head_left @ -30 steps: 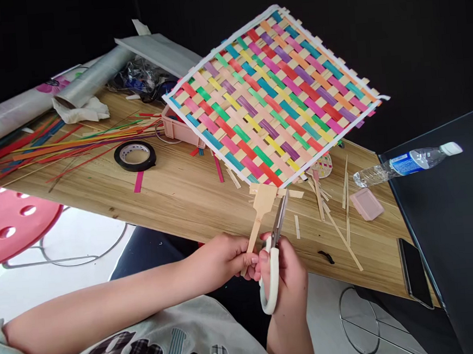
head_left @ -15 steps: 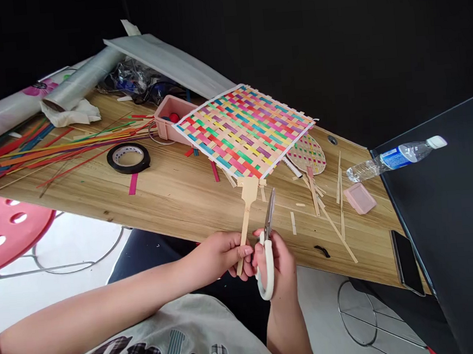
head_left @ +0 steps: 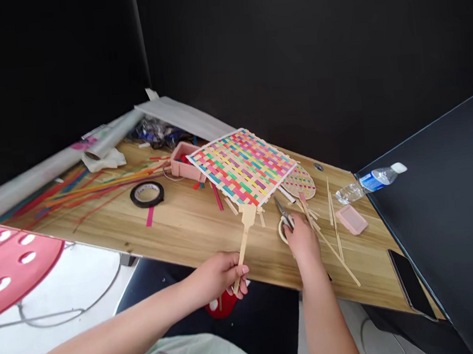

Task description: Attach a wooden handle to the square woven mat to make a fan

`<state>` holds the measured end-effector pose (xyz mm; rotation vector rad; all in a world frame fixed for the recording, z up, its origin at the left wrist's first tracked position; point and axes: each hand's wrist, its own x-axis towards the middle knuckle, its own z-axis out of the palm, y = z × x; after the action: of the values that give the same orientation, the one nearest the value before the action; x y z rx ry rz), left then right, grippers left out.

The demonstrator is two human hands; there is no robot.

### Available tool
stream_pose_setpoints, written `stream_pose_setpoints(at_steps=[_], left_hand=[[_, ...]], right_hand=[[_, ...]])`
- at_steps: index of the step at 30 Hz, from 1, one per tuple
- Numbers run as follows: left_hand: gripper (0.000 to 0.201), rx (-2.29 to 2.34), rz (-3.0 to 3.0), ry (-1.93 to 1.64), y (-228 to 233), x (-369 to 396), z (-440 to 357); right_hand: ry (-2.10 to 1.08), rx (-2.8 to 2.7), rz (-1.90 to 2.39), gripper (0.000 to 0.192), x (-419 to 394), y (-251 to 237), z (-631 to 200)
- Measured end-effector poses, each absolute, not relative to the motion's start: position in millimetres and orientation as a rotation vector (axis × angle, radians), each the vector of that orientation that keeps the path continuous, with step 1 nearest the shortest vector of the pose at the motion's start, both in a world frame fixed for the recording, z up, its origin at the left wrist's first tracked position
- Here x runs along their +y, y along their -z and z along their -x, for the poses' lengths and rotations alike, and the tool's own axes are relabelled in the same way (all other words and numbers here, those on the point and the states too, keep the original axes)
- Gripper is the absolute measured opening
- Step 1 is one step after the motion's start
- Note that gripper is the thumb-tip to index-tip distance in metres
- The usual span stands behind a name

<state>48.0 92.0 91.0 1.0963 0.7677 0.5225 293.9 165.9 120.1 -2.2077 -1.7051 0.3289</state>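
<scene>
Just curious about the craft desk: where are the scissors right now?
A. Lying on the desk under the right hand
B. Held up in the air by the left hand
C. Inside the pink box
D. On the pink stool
A: the scissors lie on the desk with the right hand resting on their handle.

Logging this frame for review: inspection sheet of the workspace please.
Surface: wooden table, littered with offcuts.
Job's things: woven fan with wooden handle; scissors lying on the table.
Clutter: coloured strips, tape roll, pink tray, small woven fan, water bottle, pink box, phone.
Grips: left hand holds the handle's end; right hand on the scissors.
Cables: nothing seen.
Surroundings: pink stool, dark walls.
</scene>
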Motion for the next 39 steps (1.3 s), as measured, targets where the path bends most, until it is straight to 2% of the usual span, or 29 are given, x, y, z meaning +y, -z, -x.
stream_pose_setpoints(at_steps=[3, 5, 11, 16, 21, 28, 32, 39], left_hand=[[0.045, 0.721, -1.195, -0.568, -101.5, 109.2, -43.3], [0.045, 0.719, -1.253, -0.594, -112.0, 130.4, -41.1], [0.05, 0.732, -1.516, -0.627, -147.1, 219.3, -52.9], [0.052, 0.776, -1.617, -0.718, -151.8, 264.0, -75.9], [0.044, 0.907, -1.557, -1.038, -152.6, 288.1, -78.3], [0.065, 0.657, -1.184, -1.512, -190.0, 327.8, -108.3], [0.065, 0.574, -1.036, -1.603, -192.8, 335.3, -116.9], [0.052, 0.623, -1.013, -1.633, -182.7, 341.5, -107.8]], right_hand=[[-0.418, -1.666, 2.01, 0.013, 185.2, -124.3, -290.2], [-0.499, -1.631, 1.823, 0.009, 193.9, -133.9, -282.8], [-0.783, -1.5, 1.197, 0.043, 223.5, -175.0, -232.5], [-0.919, -1.382, 0.92, 0.037, 251.2, -179.8, -204.6], [-0.977, -1.206, 0.807, 0.041, 264.7, -150.8, -219.5], [-1.032, -1.088, 0.772, 0.044, 269.4, -143.8, -231.4], [-1.075, -1.102, 0.836, 0.049, 271.1, -138.1, -227.3], [-1.134, -1.086, 0.891, 0.05, 273.2, -131.7, -227.5]])
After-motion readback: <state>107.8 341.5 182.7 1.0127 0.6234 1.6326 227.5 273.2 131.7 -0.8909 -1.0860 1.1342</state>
